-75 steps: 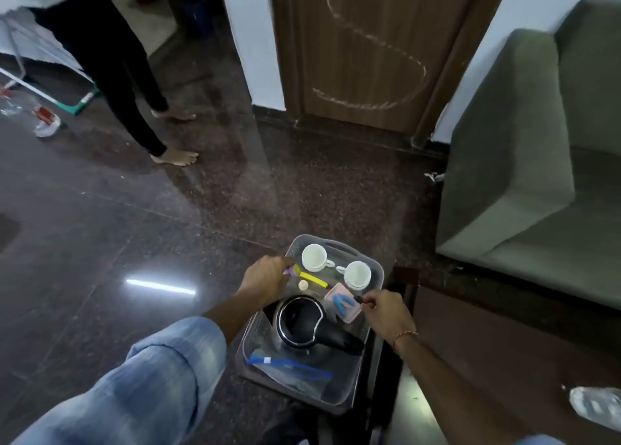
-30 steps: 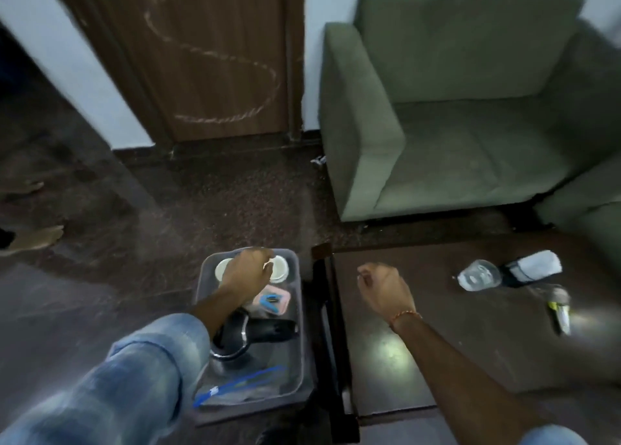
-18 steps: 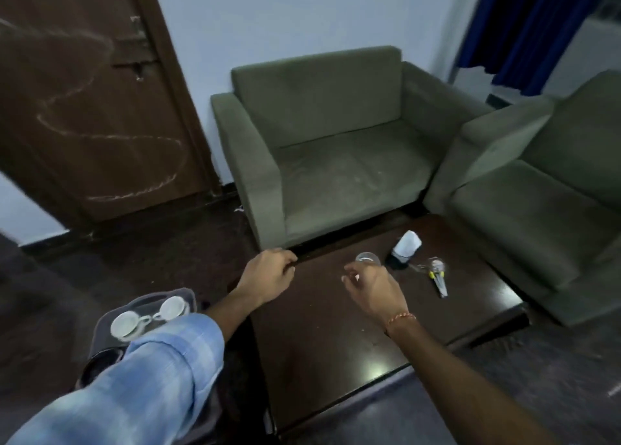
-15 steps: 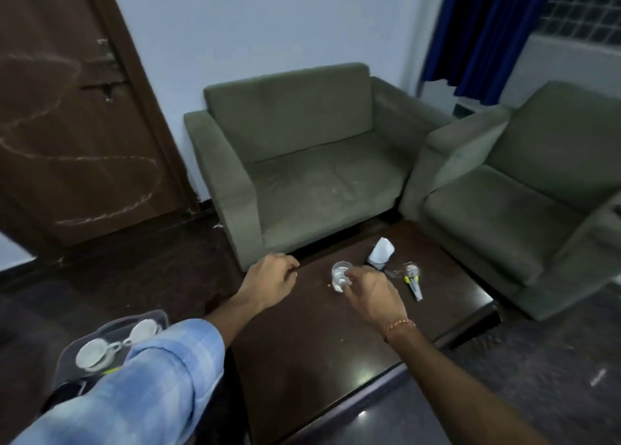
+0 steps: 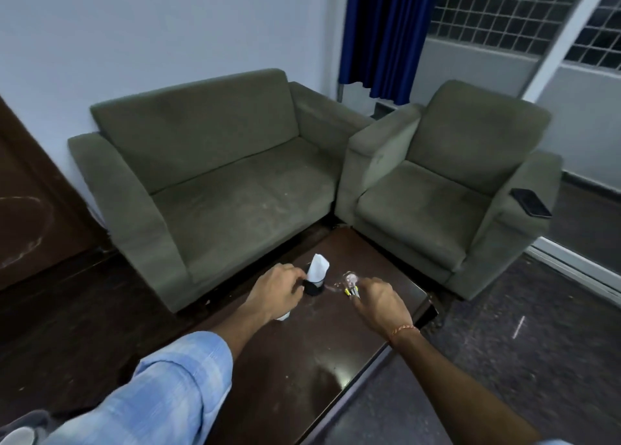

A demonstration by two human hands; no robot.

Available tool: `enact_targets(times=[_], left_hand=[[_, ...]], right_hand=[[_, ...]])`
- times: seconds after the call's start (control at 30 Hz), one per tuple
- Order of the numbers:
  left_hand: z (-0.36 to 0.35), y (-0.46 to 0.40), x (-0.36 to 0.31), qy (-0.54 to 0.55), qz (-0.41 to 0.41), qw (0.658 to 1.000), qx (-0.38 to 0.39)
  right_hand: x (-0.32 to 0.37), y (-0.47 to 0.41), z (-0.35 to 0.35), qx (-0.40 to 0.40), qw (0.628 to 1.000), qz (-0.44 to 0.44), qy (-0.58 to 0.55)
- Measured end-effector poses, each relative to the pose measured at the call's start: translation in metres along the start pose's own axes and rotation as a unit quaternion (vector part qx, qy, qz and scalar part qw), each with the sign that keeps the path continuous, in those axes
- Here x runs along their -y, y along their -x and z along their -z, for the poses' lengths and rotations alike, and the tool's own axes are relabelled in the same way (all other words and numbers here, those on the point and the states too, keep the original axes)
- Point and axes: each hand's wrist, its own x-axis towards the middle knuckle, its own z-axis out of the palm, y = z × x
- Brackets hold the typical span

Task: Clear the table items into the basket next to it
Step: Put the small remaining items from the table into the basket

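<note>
1. Your 2 hands have moved from the basket [image 5: 16,434] over to the table [image 5: 302,370].
2. Your left hand [image 5: 275,293] curls by the black holder [image 5: 314,288], just right of it.
3. Your right hand [image 5: 376,298] pinches the yellow pen [image 5: 353,291].

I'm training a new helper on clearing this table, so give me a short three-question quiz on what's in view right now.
1. True or false: the wrist of the right hand is bare.
2. Which hand is nearest the black holder with white paper on the table? A. left hand B. right hand
3. Short answer: where does the dark phone lie?

Key: 1 false, it wears an orange thread; 2 A; 3 on the armrest of the green armchair.
</note>
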Motion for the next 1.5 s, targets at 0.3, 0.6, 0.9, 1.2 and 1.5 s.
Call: enact_targets(times=[0.3,0.6,0.9,1.2,1.5], left_hand=[[-0.034,-0.064,-0.006,0.037,-0.01,0.998,0.041],[-0.098,-0.112,-0.011,0.037,0.067,0.993,0.093],[-0.183,-0.126,-0.018,0.089,0.154,0.968,0.178],[-0.257,-0.104,-0.011,0.144,0.241,0.933,0.224],[-0.289,-0.096,0.011,0.141,0.266,0.927,0.223]], right_hand=[[-0.048,-0.061,-0.004,0.023,0.998,-0.065,-0.008],[-0.14,-0.132,-0.041,0.132,0.978,-0.149,-0.057],[-0.193,-0.197,-0.115,0.212,0.961,-0.163,-0.071],[-0.213,-0.239,-0.201,0.268,0.945,-0.178,-0.058],[-0.22,-0.247,-0.254,0.256,0.95,-0.181,-0.002]])
